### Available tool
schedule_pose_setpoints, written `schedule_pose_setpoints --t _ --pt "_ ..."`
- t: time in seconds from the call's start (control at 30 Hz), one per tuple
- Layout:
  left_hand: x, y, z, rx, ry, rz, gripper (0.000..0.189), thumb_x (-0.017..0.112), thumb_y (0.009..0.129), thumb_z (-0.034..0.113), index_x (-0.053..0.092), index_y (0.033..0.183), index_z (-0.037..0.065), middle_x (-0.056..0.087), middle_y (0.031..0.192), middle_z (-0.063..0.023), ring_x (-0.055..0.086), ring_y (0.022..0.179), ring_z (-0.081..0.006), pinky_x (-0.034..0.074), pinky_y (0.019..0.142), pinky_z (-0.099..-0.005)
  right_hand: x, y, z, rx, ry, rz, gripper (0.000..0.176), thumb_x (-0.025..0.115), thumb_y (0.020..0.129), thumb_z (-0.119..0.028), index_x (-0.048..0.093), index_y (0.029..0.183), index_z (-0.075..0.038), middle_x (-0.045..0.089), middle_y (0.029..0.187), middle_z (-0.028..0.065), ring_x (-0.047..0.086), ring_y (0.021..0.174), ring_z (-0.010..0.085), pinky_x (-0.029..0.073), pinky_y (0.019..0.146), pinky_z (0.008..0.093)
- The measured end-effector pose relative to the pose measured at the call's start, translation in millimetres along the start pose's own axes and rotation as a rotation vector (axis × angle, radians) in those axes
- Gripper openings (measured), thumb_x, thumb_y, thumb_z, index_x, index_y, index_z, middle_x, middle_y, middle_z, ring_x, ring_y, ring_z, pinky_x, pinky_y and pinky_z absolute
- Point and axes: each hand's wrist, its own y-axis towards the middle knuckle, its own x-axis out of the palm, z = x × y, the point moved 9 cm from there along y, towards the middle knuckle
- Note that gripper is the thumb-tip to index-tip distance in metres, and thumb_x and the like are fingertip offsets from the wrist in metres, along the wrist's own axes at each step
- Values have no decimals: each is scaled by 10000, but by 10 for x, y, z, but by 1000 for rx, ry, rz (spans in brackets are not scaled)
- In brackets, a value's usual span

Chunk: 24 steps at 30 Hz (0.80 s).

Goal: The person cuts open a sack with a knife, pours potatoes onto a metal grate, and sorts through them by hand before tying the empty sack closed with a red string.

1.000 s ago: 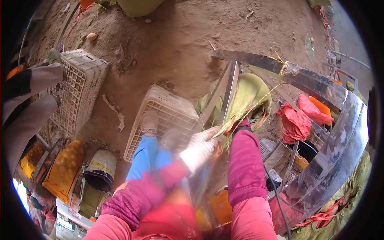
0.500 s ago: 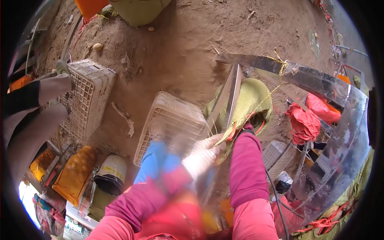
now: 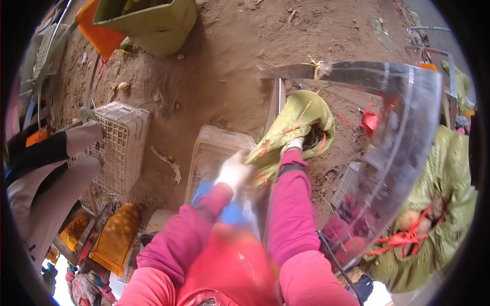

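Observation:
A green woven sack (image 3: 303,109) with red cord threaded round its mouth hangs in front of me by a metal frame (image 3: 332,70). My left hand (image 3: 234,172), in a pale glove and blurred by motion, is closed on the sack's left edge. At the mouth, my right hand (image 3: 292,145) grips the rim, its fingers partly hidden by the fabric. A yellow twine (image 3: 315,66) is tied round the frame's bar above the sack. Just left of my left hand stands a pale plastic crate (image 3: 220,136).
Another crate (image 3: 117,148) stands at left beside another person's legs (image 3: 64,204). A green bin (image 3: 163,35) is at the top. Clear plastic sheeting (image 3: 393,132) curves along my right, with a filled green sack (image 3: 449,168) beyond it. Orange mesh bags (image 3: 118,234) lie lower left.
The view has shifted, showing more of the green bin and the filled sack. My left hand has pulled the sack's edge leftward, and the mouth is stretched wider. My right hand is now visible at the rim.

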Motion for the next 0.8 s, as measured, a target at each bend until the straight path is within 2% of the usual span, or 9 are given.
schedule_pose_setpoints --t 0.1,0.2,0.23,0.3,0.47,0.53,0.63,0.67,0.8 --pt "-261 -109 118 -47 187 131 511 599 781 119 554 1287 64 678 1057 -202 655 975 -291 495 870 -328 -188 -306 166 421 1123 -716 359 506 928 -286 610 1237 -137 626 1149 48 582 1067 215 459 886 376" --pt "-418 -224 216 -14 271 191 507 618 794 168 555 1289 77 642 1148 -217 617 1072 -339 476 926 -369 1 -821 50 1681 2663 -46 182 523 913 -196 656 1005 -112 620 788 48 573 702 187 449 662 313" --pt "-432 -227 206 13 342 223 509 625 796 181 555 1289 76 635 1167 -216 610 1091 -339 471 936 -375 -74 -994 183 1754 2762 185 118 562 891 -186 674 877 -153 584 720 22 537 608 181 431 552 321" --pt "-448 -318 353 57 453 242 529 648 802 255 556 1286 63 629 1180 -217 610 1096 -332 475 933 -384 -149 -1191 422 1639 2905 402 97 572 892 -161 649 933 -119 553 747 24 503 628 172 423 555 311" --pt "-448 -806 854 134 399 258 435 591 884 267 564 1260 51 597 1226 -191 581 1126 -323 456 947 -380 -1494 -1808 1097 1395 2527 -136 298 412 996 -211 555 1188 -34 631 1068 111 608 963 218 497 826 345" --pt "-508 -1088 1215 258 244 257 400 577 895 215 564 1256 45 608 1211 -180 592 1112 -294 455 946 -359 -1993 -1812 1217 964 2316 387 358 565 936 -165 537 1275 -54 627 1173 164 600 1059 218 462 914 341" --pt "-451 -1487 1737 405 -308 143 312 558 934 90 568 1238 21 656 1102 -91 610 1002 -209 475 891 -307 -3210 -2364 2068 456 2031 334 353 569 881 -94 555 1230 -48 568 1248 182 520 1200 341 400 1034 385" --pt "-454 -1528 1805 386 -372 125 319 568 937 85 562 1251 32 652 1080 -71 602 960 -177 483 854 -291 -3397 -2596 2210 395 1881 713 379 567 860 -74 554 1239 -59 555 1268 174 513 1208 333 392 1046 408" --pt "-299 -2124 2599 459 -358 39 386 618 931 113 529 1302 53 624 1020 -26 560 806 -76 494 721 -237 -3838 -3589 3361 313 1574 950 344 560 859 -61 603 1198 -14 576 1240 171 548 1167 337 433 1010 431"
